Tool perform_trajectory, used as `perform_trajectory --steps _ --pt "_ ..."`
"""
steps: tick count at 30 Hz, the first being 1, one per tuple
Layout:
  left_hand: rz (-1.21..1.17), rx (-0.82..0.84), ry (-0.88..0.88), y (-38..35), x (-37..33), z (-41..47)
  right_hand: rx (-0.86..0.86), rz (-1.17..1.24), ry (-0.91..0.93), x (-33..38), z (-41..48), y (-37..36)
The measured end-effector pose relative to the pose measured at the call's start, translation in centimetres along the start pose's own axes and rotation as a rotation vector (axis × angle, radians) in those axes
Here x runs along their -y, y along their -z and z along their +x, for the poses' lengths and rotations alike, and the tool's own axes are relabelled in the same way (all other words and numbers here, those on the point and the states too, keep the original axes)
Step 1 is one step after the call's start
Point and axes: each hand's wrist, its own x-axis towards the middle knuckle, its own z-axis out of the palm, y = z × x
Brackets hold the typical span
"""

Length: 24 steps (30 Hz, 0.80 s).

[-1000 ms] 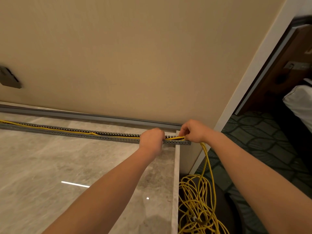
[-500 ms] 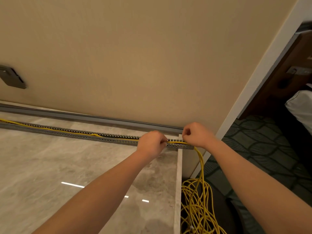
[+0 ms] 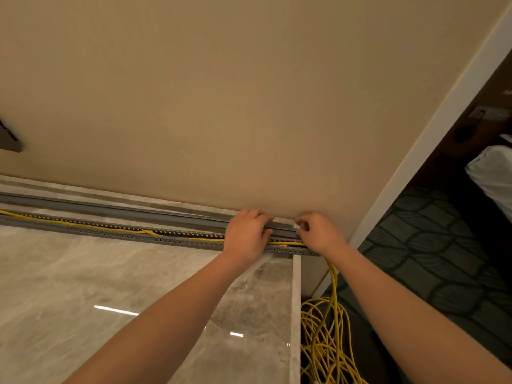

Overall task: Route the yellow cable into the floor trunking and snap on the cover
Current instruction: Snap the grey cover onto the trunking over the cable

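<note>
At the wall, hands (image 3: 279, 235) on cover (image 3: 138, 212), cable (image 3: 83, 224) in trunking (image 3: 166, 239)

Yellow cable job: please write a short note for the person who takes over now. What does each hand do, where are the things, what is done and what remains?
Left hand: fingers on the right end of the grey cover strip, which lies along the wall behind the trunking.
Right hand: at the same end of the cover; grip not clear.
Yellow cable: lies in the open slotted trunking, leaves at its right end, hangs down to loose coils on the lower floor.
Done: cable laid in the trunking.
Left: bring the cover over the trunking and snap it on.
</note>
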Motion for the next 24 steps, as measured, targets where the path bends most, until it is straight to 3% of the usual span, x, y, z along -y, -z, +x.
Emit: perform_trajectory --steps 4,7,10,14,20,24 --pt "-0.009 0.046 0.036 -1.0 -0.1 0.1 -0.044 -0.002 -0.052 -0.4 0.0 0.0" --pt "0.005 0.080 0.045 -1.2 -0.1 0.4 0.042 -0.042 -0.112 -0.4 0.0 0.3" --pt "0.033 0.152 0.072 -1.2 0.1 0.8 0.146 0.080 -0.135 -0.6 0.1 0.6" --pt "0.050 0.221 0.083 -1.0 0.6 1.1 0.148 0.138 -0.083 -0.8 -0.4 1.0" --pt "0.085 0.138 -0.033 0.0 -0.3 1.1 0.007 0.227 -0.009 -0.9 -2.0 1.7" --pt "0.133 0.116 -0.041 0.3 -0.2 0.5 0.032 0.214 0.016 -1.3 -2.7 2.3"
